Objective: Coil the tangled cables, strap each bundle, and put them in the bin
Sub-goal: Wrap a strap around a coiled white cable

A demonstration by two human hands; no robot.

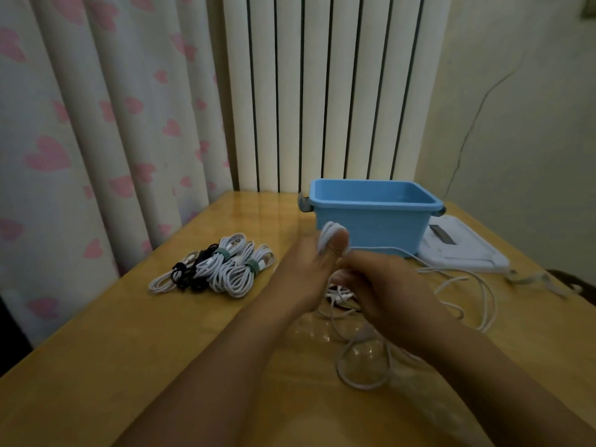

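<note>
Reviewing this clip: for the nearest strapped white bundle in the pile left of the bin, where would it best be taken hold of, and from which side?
Probably at the green strap of the white bundle, from above: there the loops are cinched narrow, while both ends fan out on the table.

No readable text, labels, brands or numbers anywhere. The pale blue rectangular plastic bin (371,222) has plain walls, no print visible. The flat white device with a dark strip (464,250) beside it shows no legible marking; the strip is too blurred to tell. The cream curtain with pink heart shapes (96,140) carries a pattern only, no lettering. The green straps on the coiled white cable bundles (235,269) are unmarked.
</note>
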